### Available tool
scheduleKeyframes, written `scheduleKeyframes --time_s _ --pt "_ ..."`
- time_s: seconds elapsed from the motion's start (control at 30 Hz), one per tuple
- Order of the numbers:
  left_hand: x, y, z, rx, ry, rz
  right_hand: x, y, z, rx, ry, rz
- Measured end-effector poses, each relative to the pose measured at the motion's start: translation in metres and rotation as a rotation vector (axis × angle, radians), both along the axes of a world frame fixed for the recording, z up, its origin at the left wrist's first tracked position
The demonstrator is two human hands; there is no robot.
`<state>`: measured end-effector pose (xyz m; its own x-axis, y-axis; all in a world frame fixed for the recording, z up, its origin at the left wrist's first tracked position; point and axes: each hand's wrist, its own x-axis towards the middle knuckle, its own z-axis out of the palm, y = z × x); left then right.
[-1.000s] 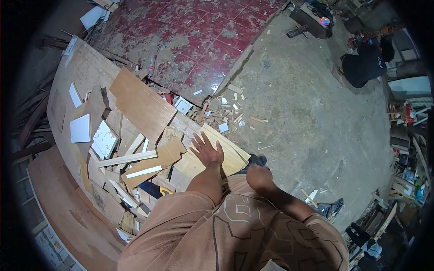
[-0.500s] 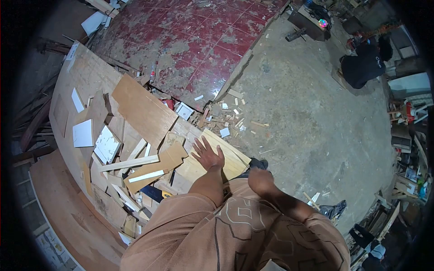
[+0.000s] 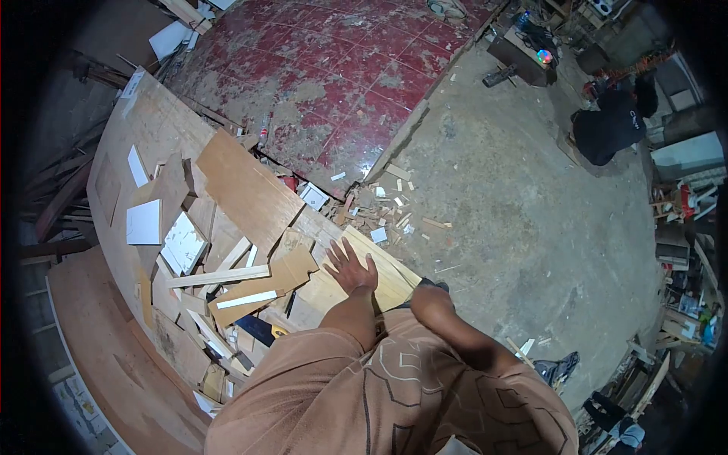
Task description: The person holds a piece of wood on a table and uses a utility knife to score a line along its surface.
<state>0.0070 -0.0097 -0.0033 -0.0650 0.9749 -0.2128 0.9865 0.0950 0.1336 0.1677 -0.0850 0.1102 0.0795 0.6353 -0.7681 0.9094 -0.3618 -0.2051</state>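
My left hand (image 3: 353,271) lies flat with its fingers spread on a pale wooden board (image 3: 388,274) at the edge of the work surface. Just right of the board's near corner, my right hand (image 3: 431,299) is closed in a fist. Whatever it grips is hidden beneath it. A dark object (image 3: 437,284), partly covered, shows beside that fist. Left of my left hand lies a brown offcut (image 3: 292,265) with a notched end.
Wood strips, white pieces (image 3: 144,222) and a brown panel (image 3: 246,186) cover the work surface. A saw with a yellow-marked handle (image 3: 277,331) lies near my leg. Scraps (image 3: 379,235) litter the concrete floor. A person in dark clothes (image 3: 607,129) is at the upper right.
The view has shifted slightly. My right fist has moved a little up and left, toward the board's near corner. My left hand stays spread on the board.
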Motion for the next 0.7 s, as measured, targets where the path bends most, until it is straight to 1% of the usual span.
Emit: scheduleKeyframes --time_s 0.07,0.1,0.17,0.27,0.3,0.37,0.4,0.47,0.57,0.63,0.7 --pt "-0.001 -0.001 0.0 0.019 -0.009 0.008 -0.012 0.014 -0.04 -0.114 0.013 0.018" --pt "0.0 0.0 0.001 0.024 -0.005 0.005 -0.02 0.019 -0.059 -0.112 0.01 0.027" --pt "0.001 -0.001 0.003 0.029 -0.003 0.011 -0.029 0.023 -0.087 0.059 -0.014 -0.131" --pt "0.001 0.0 0.004 0.009 0.02 0.018 -0.019 0.007 -0.059 0.06 -0.017 -0.136" --pt "0.001 0.001 0.005 0.018 0.023 0.017 -0.009 -0.003 -0.037 0.064 0.027 -0.047" --pt "0.002 -0.002 0.006 0.015 0.023 0.025 0.006 -0.01 0.003 0.042 0.045 0.012" --pt "0.001 -0.003 0.005 0.017 0.034 0.019 0.011 -0.014 0.011 0.029 0.061 0.06" --pt "0.005 -0.001 0.005 0.02 0.04 0.025 0.015 -0.022 -0.012 0.053 0.038 0.046" --pt "0.002 -0.003 0.002 0.063 0.04 0.018 0.008 -0.021 -0.028 0.103 0.034 0.022" --pt "0.003 -0.004 -0.002 0.061 0.051 0.025 -0.001 -0.014 -0.028 0.13 0.035 -0.044" --pt "0.001 -0.003 -0.004 0.057 0.054 0.023 -0.007 -0.012 -0.02 0.158 0.047 -0.038"
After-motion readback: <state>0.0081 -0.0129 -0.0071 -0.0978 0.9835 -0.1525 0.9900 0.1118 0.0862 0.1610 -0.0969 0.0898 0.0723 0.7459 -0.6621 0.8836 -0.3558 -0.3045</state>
